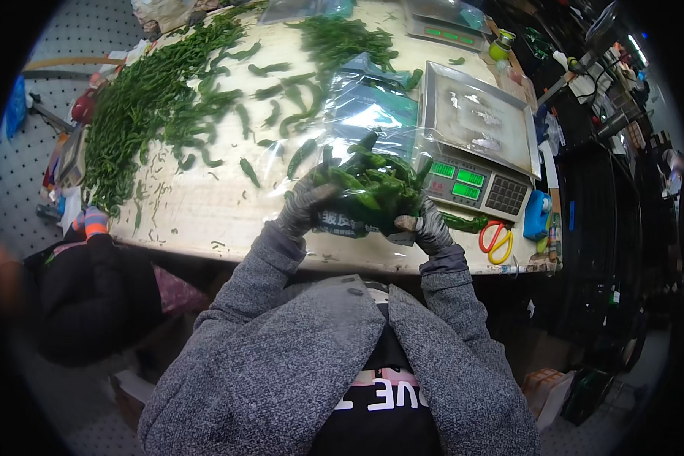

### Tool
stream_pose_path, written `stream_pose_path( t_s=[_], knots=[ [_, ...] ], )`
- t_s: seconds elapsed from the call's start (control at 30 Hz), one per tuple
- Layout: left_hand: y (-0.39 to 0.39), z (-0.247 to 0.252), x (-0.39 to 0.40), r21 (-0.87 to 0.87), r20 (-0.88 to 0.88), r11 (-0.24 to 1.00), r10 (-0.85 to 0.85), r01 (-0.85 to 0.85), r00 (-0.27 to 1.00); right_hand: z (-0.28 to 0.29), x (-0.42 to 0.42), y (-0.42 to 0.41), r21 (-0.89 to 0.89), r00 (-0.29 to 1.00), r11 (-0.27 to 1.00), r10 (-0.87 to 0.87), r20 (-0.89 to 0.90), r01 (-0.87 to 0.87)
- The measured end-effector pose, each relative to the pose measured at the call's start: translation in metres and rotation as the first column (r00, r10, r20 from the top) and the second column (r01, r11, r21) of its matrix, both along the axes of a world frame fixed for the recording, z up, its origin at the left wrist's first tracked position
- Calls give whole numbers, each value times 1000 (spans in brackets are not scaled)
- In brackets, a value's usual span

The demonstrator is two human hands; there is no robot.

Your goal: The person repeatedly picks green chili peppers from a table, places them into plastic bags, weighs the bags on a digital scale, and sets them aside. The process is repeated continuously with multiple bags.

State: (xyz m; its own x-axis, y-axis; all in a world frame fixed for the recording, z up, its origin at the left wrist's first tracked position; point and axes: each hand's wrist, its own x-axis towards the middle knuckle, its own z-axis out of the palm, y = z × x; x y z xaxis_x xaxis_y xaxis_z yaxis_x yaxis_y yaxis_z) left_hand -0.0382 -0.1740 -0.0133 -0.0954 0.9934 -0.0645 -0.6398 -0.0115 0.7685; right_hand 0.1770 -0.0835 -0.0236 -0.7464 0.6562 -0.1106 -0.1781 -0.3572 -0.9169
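Observation:
A clear printed plastic bag of green peppers (376, 185) is held between my two gloved hands above the table's near edge. My left hand (305, 205) grips the bag's left side, and my right hand (427, 225) pinches its lower right side with the thumb in front. Beyond the bag lies a stack of flat plastic bags (370, 114). Just right of it stands a digital scale (479, 119) with a bare metal pan and lit green displays. Loose green peppers (299, 157) are scattered to the left of my hands.
A large heap of green peppers (148, 102) covers the table's left side; a smaller pile (347, 37) lies at the back. Scissors with red and yellow handles (496, 242) lie near the right front edge by a blue container (537, 214). Another scale (447, 25) stands behind. A co-worker's gloved hand (95, 221) is at left.

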Motion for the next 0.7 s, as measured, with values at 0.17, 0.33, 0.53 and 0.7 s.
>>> stream_pose_path(
  t_s=[0.17,0.33,0.53,0.7],
  knots=[
    [-2,-9,-9,-46,-1,999,-3,3,1000,-3,-7,-2,12,999,999,-35,36,35],
    [2,-18,-21,-53,11,998,-19,19,1000,-4,-17,-10,-63,998,996,-64,-15,63],
    [3,-31,-41,-26,-134,983,-181,179,974,16,-33,-28,-32,983,988,-154,-100,151],
    [6,-29,-41,-45,-131,975,-224,220,966,11,-28,-32,-3,982,983,-186,-42,186]
  ],
)
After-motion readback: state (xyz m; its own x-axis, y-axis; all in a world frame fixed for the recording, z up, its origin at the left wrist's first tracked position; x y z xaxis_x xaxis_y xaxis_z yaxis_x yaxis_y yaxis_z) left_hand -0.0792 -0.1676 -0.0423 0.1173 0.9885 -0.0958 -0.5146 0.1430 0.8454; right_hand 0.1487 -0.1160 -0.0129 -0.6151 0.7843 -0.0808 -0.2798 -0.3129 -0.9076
